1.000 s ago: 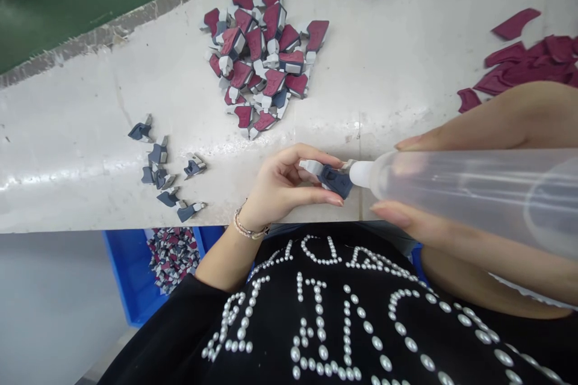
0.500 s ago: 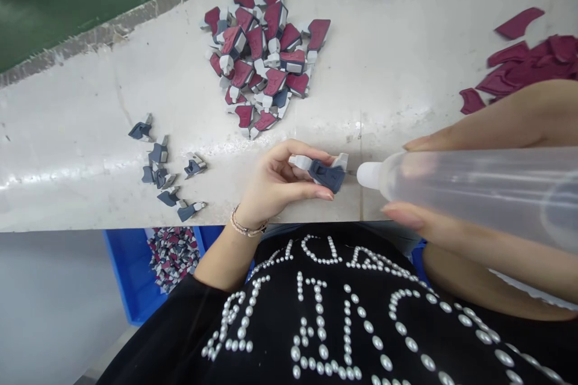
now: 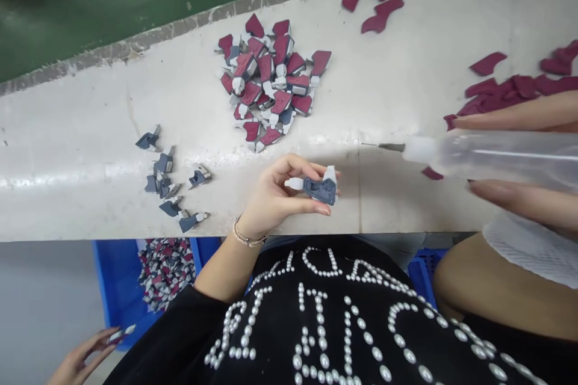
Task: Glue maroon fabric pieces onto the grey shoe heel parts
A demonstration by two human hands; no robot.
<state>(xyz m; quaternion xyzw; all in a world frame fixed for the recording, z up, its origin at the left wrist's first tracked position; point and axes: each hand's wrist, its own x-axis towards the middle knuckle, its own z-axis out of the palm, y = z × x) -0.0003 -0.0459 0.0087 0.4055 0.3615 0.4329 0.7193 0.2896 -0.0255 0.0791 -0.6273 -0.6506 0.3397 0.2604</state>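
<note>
Between the thumb and fingers of my left hand point(image 3: 289, 189) is a small dark-blue and white plastic part point(image 3: 320, 189), its hollow dark side facing up. My right hand point(image 3: 528, 192) grips a translucent squeeze bottle point(image 3: 510, 153) with a white cap and a thin needle tip, pointing left. The needle is apart from the part, to its upper right. Under the bottle, a single maroon piece point(image 3: 432, 173) partly shows on the table. Left of my left hand lie several loose dark-blue and white parts point(image 3: 163, 162).
A heap of maroon-topped assembled parts point(image 3: 266, 81) sits mid-table. Flat maroon pieces point(image 3: 510, 93) are piled at the right, several more point(image 3: 382, 9) at the back. A blue bin point(image 3: 115, 289) full of parts stands below the left table edge. Another person's hand point(image 3: 83, 355) holds a part beside it.
The bottle has drawn back right and upward from the part, baring its needle. My left hand has tilted the part slightly. Another person's hand has appeared at the lower left.
</note>
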